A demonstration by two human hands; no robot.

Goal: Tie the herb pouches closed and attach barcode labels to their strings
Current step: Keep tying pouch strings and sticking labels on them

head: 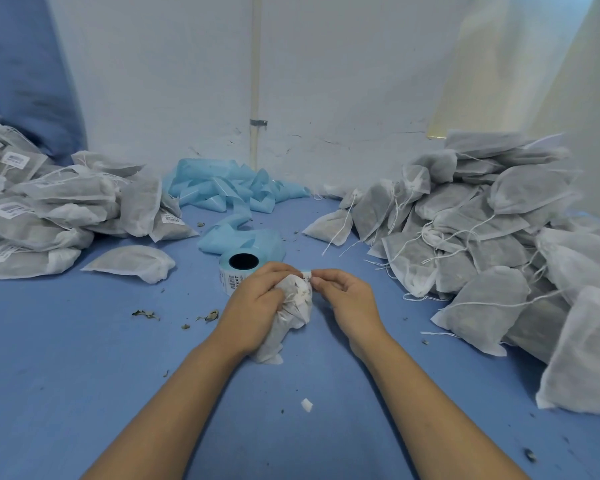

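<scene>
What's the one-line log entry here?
left hand grips white mesh herb pouch | right hand pinches small white barcode label | labelling underway

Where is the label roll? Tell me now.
In the head view, the label roll stands on the blue table at centre, just beyond the left hand, with loose blue backing strip piled behind it.

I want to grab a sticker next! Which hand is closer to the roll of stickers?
Left. The left hand grips the pouch right in front of the label roll, nearly touching it. The right hand pinches the label farther to the roll's right.
</scene>
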